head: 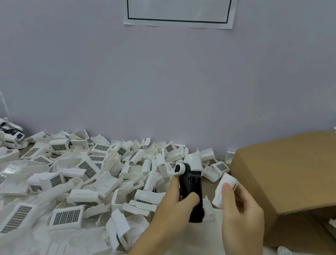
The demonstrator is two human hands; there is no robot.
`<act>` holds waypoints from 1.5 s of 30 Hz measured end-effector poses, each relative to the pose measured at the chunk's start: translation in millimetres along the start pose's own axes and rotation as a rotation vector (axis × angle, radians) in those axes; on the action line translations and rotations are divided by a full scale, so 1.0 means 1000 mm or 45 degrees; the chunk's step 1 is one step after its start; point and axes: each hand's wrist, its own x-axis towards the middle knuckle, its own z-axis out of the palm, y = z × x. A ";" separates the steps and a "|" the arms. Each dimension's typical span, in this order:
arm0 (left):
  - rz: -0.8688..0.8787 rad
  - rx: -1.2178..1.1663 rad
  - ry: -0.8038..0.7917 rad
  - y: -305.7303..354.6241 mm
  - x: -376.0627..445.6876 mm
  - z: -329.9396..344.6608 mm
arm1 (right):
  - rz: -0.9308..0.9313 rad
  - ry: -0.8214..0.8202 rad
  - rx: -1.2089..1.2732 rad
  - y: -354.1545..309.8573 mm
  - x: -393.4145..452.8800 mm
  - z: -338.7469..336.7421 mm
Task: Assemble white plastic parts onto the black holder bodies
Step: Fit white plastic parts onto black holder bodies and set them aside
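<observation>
- The black holder body (192,186) looks like hard plastic, smooth with a slight sheen.
- The white part (224,189) is matt white plastic.
- The heap of white parts (66,182) is the same pale plastic, many with dark gridded panels.
- The box (297,178) is plain brown cardboard, dull and unprinted.
- The sign (179,2) is white paper on a smooth matt wall (126,79).

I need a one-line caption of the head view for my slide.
Left hand grips a black holder body, right hand holds a white plastic part beside it, above a pile of white parts.
</observation>
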 end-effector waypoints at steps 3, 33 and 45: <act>-0.012 -0.066 -0.005 -0.002 0.002 -0.001 | -0.105 -0.119 -0.129 0.000 -0.003 0.003; 0.110 -0.140 0.123 0.005 -0.002 0.003 | -0.010 -0.389 -0.201 0.005 -0.006 0.008; 0.076 -0.327 -0.123 0.009 -0.005 0.001 | 0.505 -0.466 0.537 -0.009 0.000 0.005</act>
